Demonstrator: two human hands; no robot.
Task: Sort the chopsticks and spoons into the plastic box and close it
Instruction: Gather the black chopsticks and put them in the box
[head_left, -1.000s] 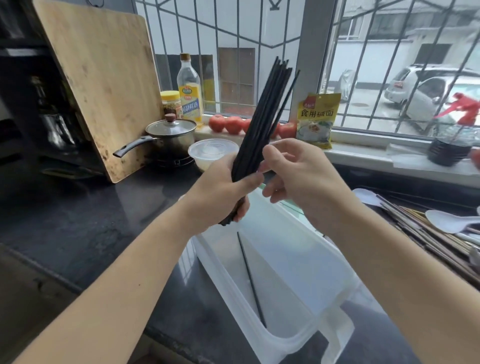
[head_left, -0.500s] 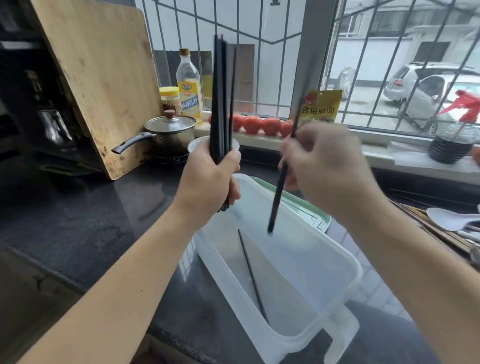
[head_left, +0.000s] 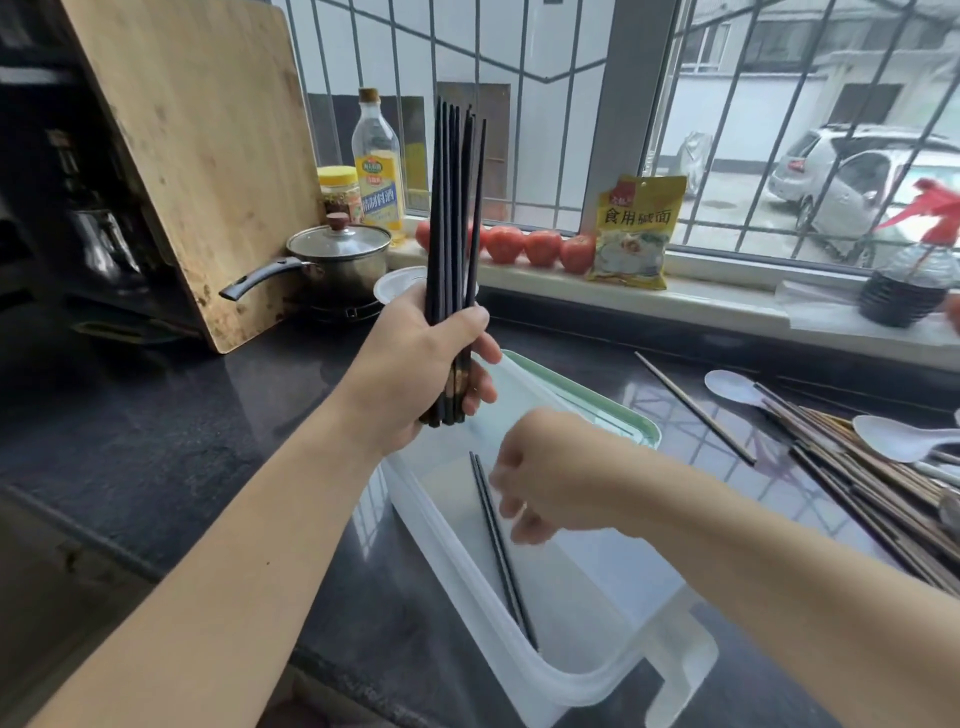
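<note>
Above box (head_left: 524, 670), left hand (head_left: 415, 374) gripping chopsticks (head_left: 453, 208)

Daylight falls through a barred window (head_left: 519, 104) onto a dark stone countertop (head_left: 156, 415) in a small kitchen. A pale windowsill (head_left: 727, 301) runs along the back, and a large wooden cutting board (head_left: 197, 156) leans upright at left. Outside, a silver car (head_left: 852, 182) stands before grey buildings.
</note>
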